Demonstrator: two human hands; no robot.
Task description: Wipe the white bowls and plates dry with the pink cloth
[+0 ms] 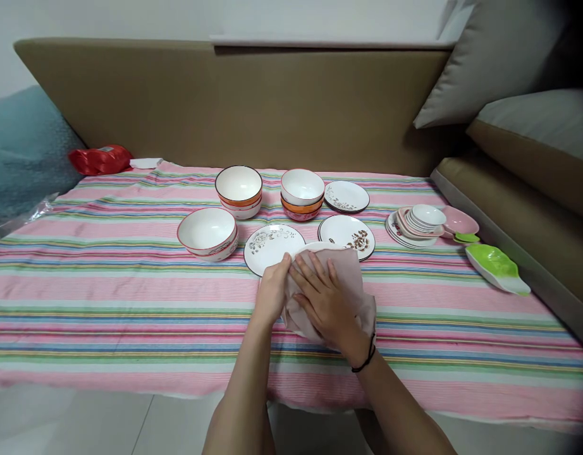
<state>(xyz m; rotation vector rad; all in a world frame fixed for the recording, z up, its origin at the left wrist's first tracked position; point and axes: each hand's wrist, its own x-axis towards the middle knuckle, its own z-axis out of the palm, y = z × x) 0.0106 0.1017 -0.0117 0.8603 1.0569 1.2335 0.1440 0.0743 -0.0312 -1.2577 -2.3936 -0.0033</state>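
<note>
A pinkish-beige cloth (346, 272) is spread over a white plate (313, 246), which shows only as a thin rim along the top. My left hand (272, 291) is closed on the left edge of that plate, thumb up. On top of the cloth my right hand (325, 304) lies flat, its fingers spread and pressing down. Just beyond my hands are a flower-patterned plate (275, 248) to the left and a small stack of brown-flowered plates (343, 232) to the right. The cloth and my hands hide most of the plate beneath.
Stacked bowls stand beyond: red-rimmed bowls (207, 230), dark-rimmed bowls (239, 184) and white-and-orange bowls (302, 186). Behind the plates lie more plates (347, 196). At right are small dishes (427, 216), a pink bowl (460, 221) and a green leaf-shaped dish (495, 264). A red package (100, 160) lies far left.
</note>
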